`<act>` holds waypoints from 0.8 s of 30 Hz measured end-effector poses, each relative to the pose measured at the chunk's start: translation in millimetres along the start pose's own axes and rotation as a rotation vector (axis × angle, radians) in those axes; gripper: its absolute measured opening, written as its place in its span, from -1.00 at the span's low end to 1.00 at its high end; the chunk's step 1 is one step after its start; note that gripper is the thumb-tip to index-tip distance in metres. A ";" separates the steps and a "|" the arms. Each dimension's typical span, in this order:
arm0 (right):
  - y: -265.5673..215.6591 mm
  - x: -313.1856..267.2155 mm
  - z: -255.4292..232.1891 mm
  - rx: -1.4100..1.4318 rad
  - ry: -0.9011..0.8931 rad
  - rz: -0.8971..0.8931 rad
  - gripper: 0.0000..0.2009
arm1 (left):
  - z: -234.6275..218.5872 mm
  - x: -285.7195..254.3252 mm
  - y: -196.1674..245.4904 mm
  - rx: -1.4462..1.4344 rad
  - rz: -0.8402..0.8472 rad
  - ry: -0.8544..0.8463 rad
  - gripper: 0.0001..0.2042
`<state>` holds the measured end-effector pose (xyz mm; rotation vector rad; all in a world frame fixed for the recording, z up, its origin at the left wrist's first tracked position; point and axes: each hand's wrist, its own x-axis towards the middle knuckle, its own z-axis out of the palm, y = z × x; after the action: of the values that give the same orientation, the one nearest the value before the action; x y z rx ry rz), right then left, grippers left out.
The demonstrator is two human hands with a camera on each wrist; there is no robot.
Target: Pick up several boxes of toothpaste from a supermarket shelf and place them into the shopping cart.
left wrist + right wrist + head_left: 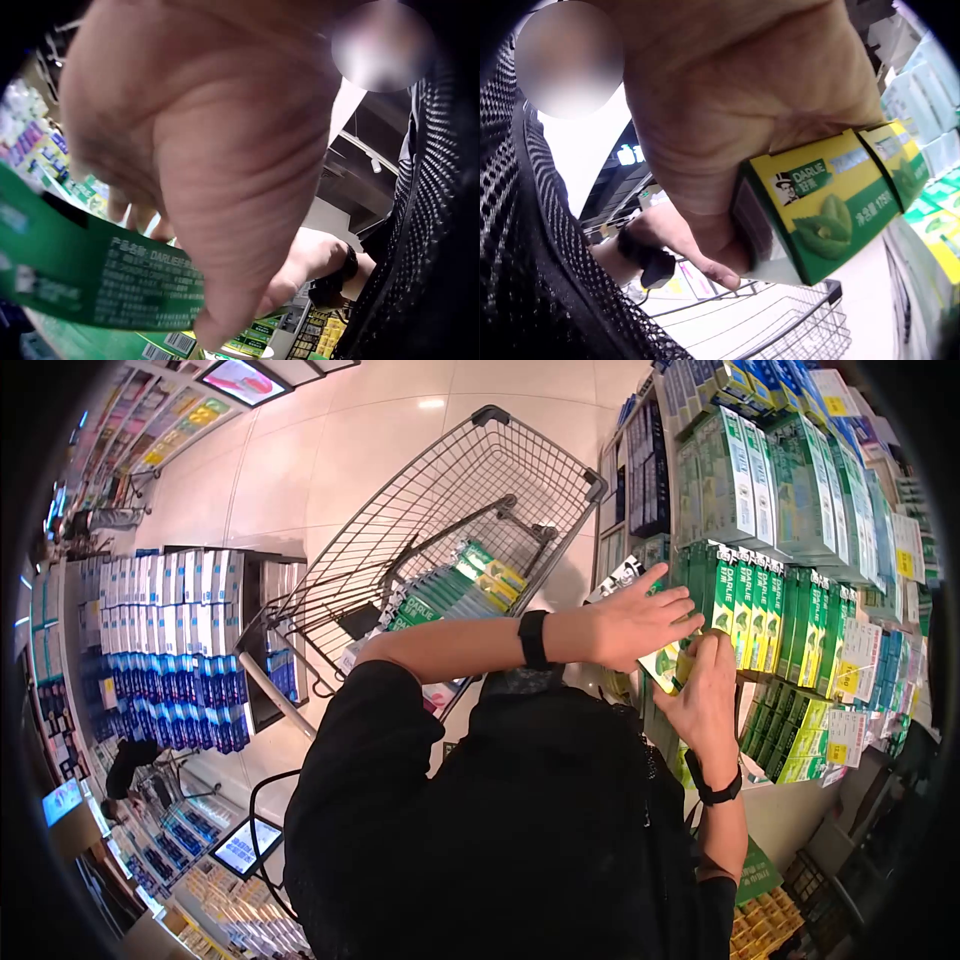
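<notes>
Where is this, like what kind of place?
It looks like a shop: there's a wire shopping cart, rows of green DARLIE boxes on a shelf, and price tags hanging along its edge.

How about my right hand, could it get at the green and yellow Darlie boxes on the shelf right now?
Probably within reach: the shelf boxes stand beside your right hand, with nothing obvious between. But it's gripping a Darlie pack, so it likely needs freeing first.

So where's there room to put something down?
Maybe the cart's far end, between its wire walls and the green boxes inside. Bare floor shows between the cart and the blue-and-white stack. The Darlie rows look crowded.
</notes>
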<state>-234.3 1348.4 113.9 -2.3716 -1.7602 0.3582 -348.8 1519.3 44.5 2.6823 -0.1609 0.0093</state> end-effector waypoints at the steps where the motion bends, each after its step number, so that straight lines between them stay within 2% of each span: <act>1: -1.2 0.5 0.7 0.026 -0.018 0.013 -0.36 | 3.2 -5.4 -1.8 0.043 0.038 0.124 0.06; 2: -4.9 4.8 3.0 0.027 -0.020 0.012 -0.36 | 4.8 -8.1 -7.2 0.042 0.037 0.124 0.06; 4: -15.4 15.4 10.6 0.007 0.017 -0.102 -0.36 | 4.3 -15.5 -22.6 -0.083 -0.006 -0.010 0.00; 5: -12.8 19.5 16.5 0.041 -0.062 -0.083 -0.29 | 9.3 -28.0 -32.8 -0.048 0.007 0.105 -0.10; 6: -16.5 21.2 16.3 0.045 -0.070 -0.062 -0.29 | 21.9 -59.8 -66.1 -0.020 0.088 0.380 -0.17; 7: -22.4 24.4 12.3 -0.010 -0.023 -0.147 -0.25 | 21.8 -58.1 -63.1 -0.001 0.067 0.325 -0.21; 8: -25.3 29.2 7.9 -0.065 0.022 -0.231 -0.21 | 27.0 -70.3 -86.1 -0.007 0.047 0.431 -0.21; 9: -15.9 37.9 3.4 -0.015 0.016 -0.188 -0.17 | 2.7 -100.2 -126.9 -0.059 -0.289 0.147 -0.25; 10: -17.8 38.0 1.7 -0.018 0.033 -0.185 -0.22 | 5.9 -101.2 -133.8 0.032 -0.268 0.132 -0.21; 11: -9.4 35.5 2.9 0.020 0.051 -0.142 -0.24 | 4.5 -122.6 -158.0 0.063 -0.364 0.106 -0.10; 12: 2.5 33.2 4.4 0.058 0.068 -0.112 -0.26 | 16.4 -162.7 -203.4 0.038 -0.580 0.061 -0.02; 13: 6.7 29.6 6.3 0.057 0.068 -0.108 -0.26 | 20.5 -166.4 -207.1 0.117 -0.560 0.063 -0.09; 14: 9.6 26.8 9.0 0.090 0.051 -0.092 -0.28 | 37.0 -185.2 -228.8 0.185 -0.617 0.085 -0.06; 15: 10.7 24.2 12.3 0.118 0.034 -0.065 -0.30 | 65.0 -203.0 -265.1 0.230 -0.695 -0.125 -0.03; 16: 11.0 23.1 17.0 0.114 0.034 -0.049 -0.30 | 91.5 -202.7 -279.2 0.225 -0.679 -0.127 -0.03; 18: 10.0 21.5 23.9 0.140 -0.037 -0.041 -0.31 | 126.1 -198.8 -296.3 0.292 -0.646 -0.354 -0.01; 19: 8.0 23.8 24.9 0.144 -0.038 -0.034 -0.32 | 132.8 -196.7 -302.9 0.274 -0.615 -0.342 0.00; 20: 5.8 25.6 27.6 0.139 -0.042 -0.018 -0.32 | 151.0 -190.6 -305.9 0.276 -0.570 -0.413 0.00; 22: 3.6 31.2 32.9 0.162 -0.087 -0.018 -0.31 | 205.4 -185.5 -322.1 0.346 -0.463 -0.417 0.06; 24: 1.1 33.4 32.4 0.165 -0.106 0.000 -0.32 | 227.1 -173.7 -315.9 0.356 -0.441 -0.446 0.02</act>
<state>-233.4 1379.8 79.5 -2.2751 -1.7015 0.6143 -489.5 1720.8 -303.6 2.9692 0.3284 -0.7628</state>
